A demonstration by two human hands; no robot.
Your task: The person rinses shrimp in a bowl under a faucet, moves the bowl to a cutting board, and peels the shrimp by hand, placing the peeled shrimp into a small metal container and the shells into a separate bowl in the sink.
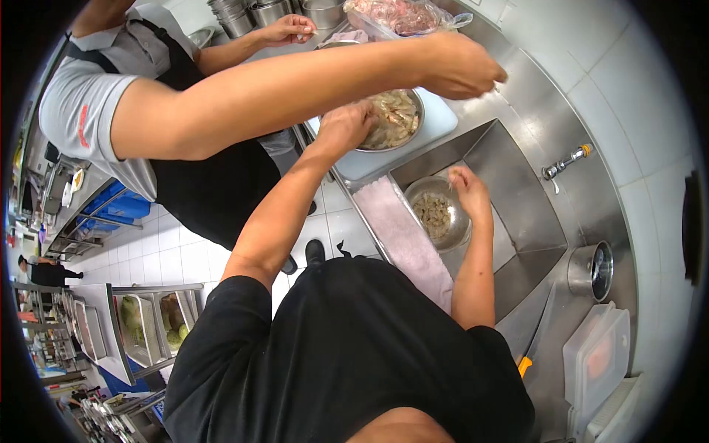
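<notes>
My left hand (343,127) reaches over the rim of a metal bowl (415,133) filled with raw shrimp (395,117). Its fingers curl into the pile and their tips are hidden. The bowl stands on a pale cutting board (442,122) beside the sink. My right hand (469,190) pinches a small shrimp piece above a second metal bowl (443,188) that sits in the steel sink (517,199) and holds peeled shrimp (434,214). A co-worker's arm (295,88) stretches across above my left hand, with its hand (461,66) near the back wall.
The co-worker in a grey shirt and black apron (207,184) stands on my left. A pink towel (402,236) lies on the sink edge. A tap (565,162), a small steel pot (594,269), an orange-handled knife (532,340) and plastic tubs (598,354) are at the right.
</notes>
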